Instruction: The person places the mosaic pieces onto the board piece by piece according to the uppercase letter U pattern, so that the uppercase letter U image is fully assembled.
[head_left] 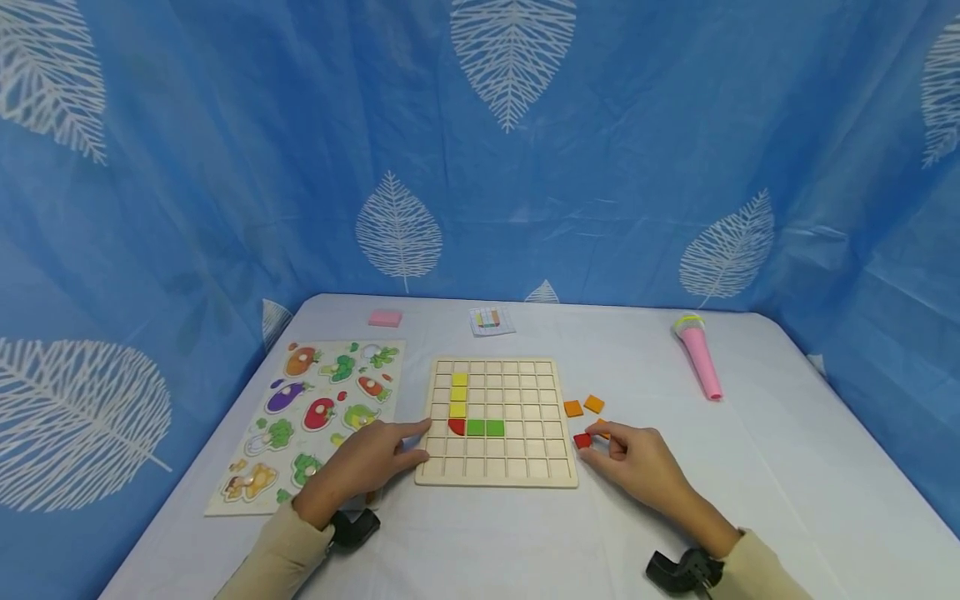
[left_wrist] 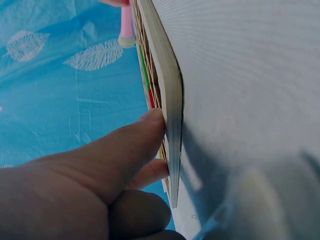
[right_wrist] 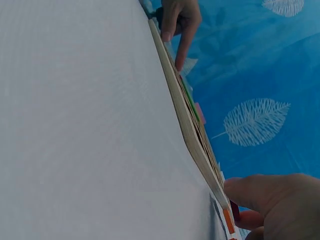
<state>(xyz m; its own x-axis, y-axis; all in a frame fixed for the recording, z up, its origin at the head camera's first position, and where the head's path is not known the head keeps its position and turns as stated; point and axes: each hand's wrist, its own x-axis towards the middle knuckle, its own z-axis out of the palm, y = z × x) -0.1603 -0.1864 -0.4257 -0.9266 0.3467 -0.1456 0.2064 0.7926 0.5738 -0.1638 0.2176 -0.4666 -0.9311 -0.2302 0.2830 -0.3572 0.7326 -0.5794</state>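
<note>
A wooden grid board (head_left: pixel 517 471) lies flat on the table. In its left part sit several yellow square tiles (head_left: pixel 458 394) in a column, a red rounded tile (head_left: pixel 457 427) below them, and two green tiles (head_left: pixel 485 427) beside that. My left hand (head_left: pixel 372 457) touches the board's left edge with thumb and forefinger; the left wrist view shows those fingertips against the rim. Just off the board's right edge, my right hand (head_left: pixel 641 467) pinches a red tile (head_left: pixel 582 441) between thumb and forefinger. Several orange tiles (head_left: pixel 573 408) lie near it, one partly hidden by the fingers.
A vegetable puzzle board (head_left: pixel 258 467) lies on the left, partly under my left forearm. Toward the back are a pink block (head_left: pixel 386 318) and a small pattern card (head_left: pixel 492 322). A pink toy microphone (head_left: pixel 699 357) lies at the right. Blue curtain (head_left: pixel 570 225) surrounds the white table.
</note>
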